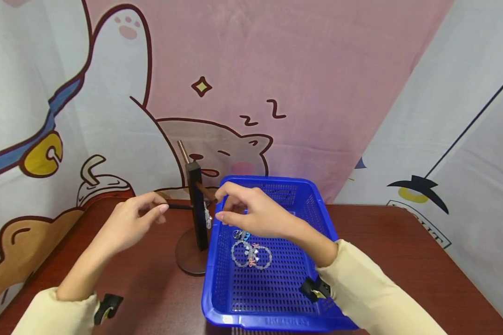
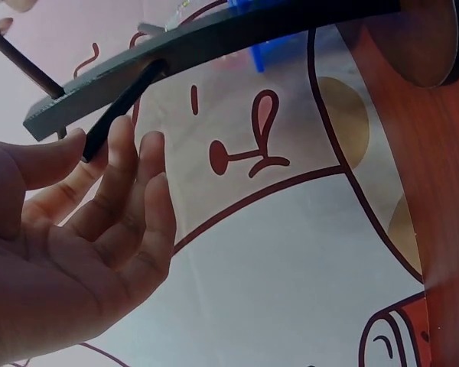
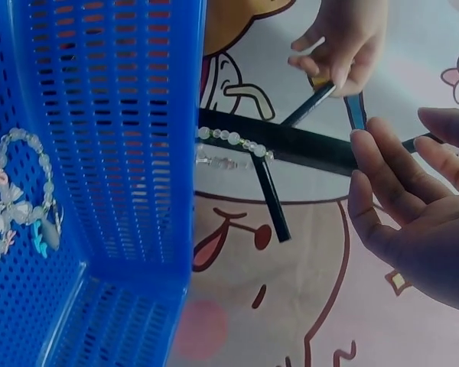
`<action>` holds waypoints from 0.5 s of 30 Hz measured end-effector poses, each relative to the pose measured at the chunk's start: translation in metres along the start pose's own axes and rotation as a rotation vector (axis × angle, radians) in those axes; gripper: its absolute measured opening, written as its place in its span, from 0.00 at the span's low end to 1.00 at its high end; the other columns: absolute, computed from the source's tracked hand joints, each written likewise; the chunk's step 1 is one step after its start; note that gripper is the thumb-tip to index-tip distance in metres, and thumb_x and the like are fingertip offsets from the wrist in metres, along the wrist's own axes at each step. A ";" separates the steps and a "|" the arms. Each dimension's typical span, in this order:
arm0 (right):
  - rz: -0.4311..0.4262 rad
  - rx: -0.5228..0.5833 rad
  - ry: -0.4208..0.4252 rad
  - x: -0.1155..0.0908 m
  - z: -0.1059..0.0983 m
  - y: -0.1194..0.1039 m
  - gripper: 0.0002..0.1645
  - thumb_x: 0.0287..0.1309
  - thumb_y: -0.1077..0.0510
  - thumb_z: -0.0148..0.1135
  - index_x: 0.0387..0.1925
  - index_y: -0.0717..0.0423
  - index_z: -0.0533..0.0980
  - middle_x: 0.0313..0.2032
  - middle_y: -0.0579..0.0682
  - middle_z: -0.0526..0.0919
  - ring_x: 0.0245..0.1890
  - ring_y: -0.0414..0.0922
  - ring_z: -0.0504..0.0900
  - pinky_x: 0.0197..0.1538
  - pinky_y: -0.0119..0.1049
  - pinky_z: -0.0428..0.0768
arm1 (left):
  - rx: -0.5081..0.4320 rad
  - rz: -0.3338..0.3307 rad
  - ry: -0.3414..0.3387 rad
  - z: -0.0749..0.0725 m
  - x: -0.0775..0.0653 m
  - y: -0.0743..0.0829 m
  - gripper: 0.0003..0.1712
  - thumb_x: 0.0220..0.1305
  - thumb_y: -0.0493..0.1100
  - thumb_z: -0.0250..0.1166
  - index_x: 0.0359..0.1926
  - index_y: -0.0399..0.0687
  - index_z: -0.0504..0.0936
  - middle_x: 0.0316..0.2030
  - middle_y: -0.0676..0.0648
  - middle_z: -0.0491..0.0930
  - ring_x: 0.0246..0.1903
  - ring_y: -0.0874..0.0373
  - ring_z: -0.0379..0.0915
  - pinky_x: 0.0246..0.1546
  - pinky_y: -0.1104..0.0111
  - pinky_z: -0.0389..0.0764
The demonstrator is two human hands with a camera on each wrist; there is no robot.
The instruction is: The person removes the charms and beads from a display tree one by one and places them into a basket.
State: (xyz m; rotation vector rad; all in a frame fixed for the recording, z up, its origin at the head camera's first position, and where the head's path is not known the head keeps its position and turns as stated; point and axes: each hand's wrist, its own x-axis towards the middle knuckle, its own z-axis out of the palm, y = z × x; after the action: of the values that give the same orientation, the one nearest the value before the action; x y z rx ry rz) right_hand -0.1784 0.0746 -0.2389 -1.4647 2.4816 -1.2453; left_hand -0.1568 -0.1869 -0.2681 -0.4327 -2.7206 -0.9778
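A dark stand (image 1: pixel 197 204) with a round base (image 1: pixel 188 260) rises from the table, with short pegs jutting from its post. On the post's left side, my left hand (image 1: pixel 130 221) pinches the end of a black peg (image 2: pixel 126 107) between thumb and fingers. My right hand (image 1: pixel 253 209) is above the basket's left rim, with thumb and forefinger at the tip of a higher peg (image 2: pixel 27 61). A clear beaded bracelet (image 3: pixel 233 139) hangs at the stand, beside a lower peg (image 3: pixel 271 199). Inside the blue basket (image 1: pixel 207 298) lie beaded bracelets (image 1: pixel 263 265) with pink bows.
A small blue charm with a metal ring (image 1: pixel 240 235) lies near the bracelets in the basket. The basket stands right of the stand on the reddish-brown table (image 1: pixel 385 260). A cartoon-printed cloth (image 1: pixel 318 70) hangs behind the table.
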 end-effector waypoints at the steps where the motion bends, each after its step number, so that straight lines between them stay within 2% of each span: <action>1: -0.006 -0.010 -0.001 0.001 0.001 -0.001 0.12 0.56 0.64 0.59 0.42 0.59 0.68 0.24 0.44 0.80 0.25 0.34 0.75 0.33 0.30 0.75 | -0.003 -0.006 -0.002 0.000 0.001 -0.001 0.07 0.66 0.42 0.55 0.37 0.45 0.78 0.23 0.54 0.79 0.24 0.59 0.70 0.25 0.64 0.67; 8: -0.030 -0.034 -0.018 0.004 0.009 -0.008 0.13 0.56 0.63 0.60 0.43 0.58 0.69 0.23 0.43 0.79 0.25 0.33 0.74 0.33 0.28 0.75 | -0.047 -0.045 -0.020 -0.002 0.005 -0.006 0.10 0.67 0.44 0.53 0.41 0.43 0.78 0.25 0.52 0.80 0.28 0.58 0.74 0.27 0.64 0.71; 15: -0.034 -0.032 -0.020 0.004 0.010 -0.003 0.13 0.56 0.63 0.60 0.43 0.58 0.70 0.25 0.45 0.81 0.26 0.33 0.75 0.35 0.28 0.75 | -0.068 -0.063 -0.031 -0.003 0.007 -0.008 0.11 0.68 0.44 0.53 0.41 0.43 0.78 0.25 0.52 0.80 0.29 0.58 0.75 0.29 0.64 0.74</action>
State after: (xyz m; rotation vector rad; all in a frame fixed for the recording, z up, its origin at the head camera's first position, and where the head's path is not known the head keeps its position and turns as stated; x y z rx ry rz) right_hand -0.1747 0.0644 -0.2423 -1.5252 2.4858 -1.1959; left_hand -0.1654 -0.1933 -0.2689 -0.3793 -2.7509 -1.0920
